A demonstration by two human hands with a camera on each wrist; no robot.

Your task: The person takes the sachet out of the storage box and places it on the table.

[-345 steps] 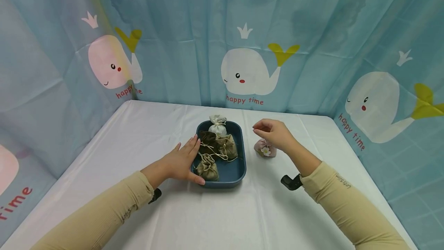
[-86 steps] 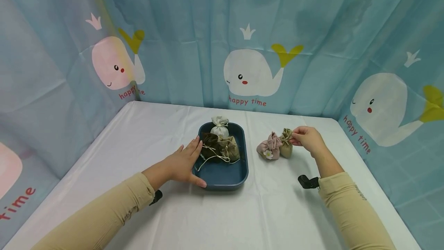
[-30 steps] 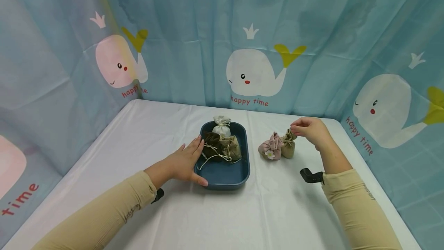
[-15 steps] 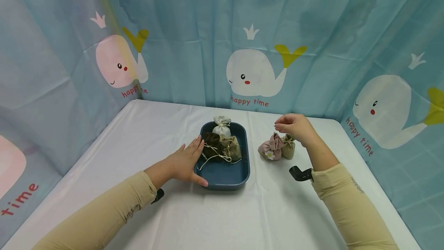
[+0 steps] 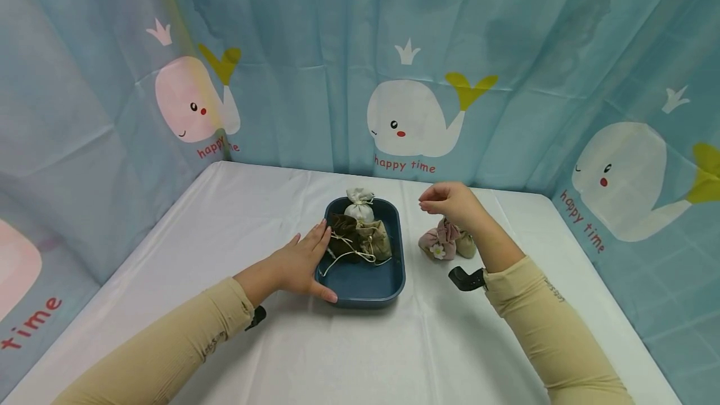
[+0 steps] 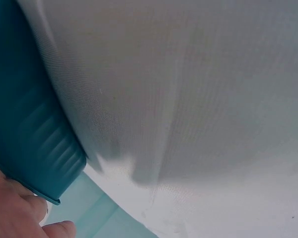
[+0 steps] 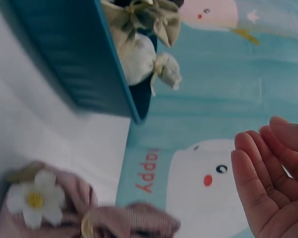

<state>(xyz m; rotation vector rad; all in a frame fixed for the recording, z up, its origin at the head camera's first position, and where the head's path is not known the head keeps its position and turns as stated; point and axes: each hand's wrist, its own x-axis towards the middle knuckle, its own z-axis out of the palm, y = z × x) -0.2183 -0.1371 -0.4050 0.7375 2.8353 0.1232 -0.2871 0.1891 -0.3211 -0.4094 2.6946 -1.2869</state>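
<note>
My left hand (image 5: 298, 264) lies with straight fingers against the left rim of a dark blue tray (image 5: 365, 300). Inside the tray are a white drawstring pouch (image 5: 360, 210) at the back, a dark brown pouch (image 5: 344, 229) and a tan pouch (image 5: 375, 241). On the table to the tray's right sits a pink pouch with a white flower (image 5: 432, 245), and an olive pouch (image 5: 467, 246) stands close beside it, partly hidden by my right arm. My right hand (image 5: 452, 204) hovers above the pink pouch, fingers loosely bent, holding nothing; its palm (image 7: 283, 203) shows in the right wrist view.
A white cloth (image 5: 360, 355) covers the table. Blue curtains (image 5: 304, 111) printed with whales stand behind and at both sides. A black wrist camera (image 5: 468, 279) juts out beneath the right forearm.
The olive pouch has gone from the tray to the table beside the pink pouch. My right hand has let go of it and moved left. The left hand stays on the rim.
</note>
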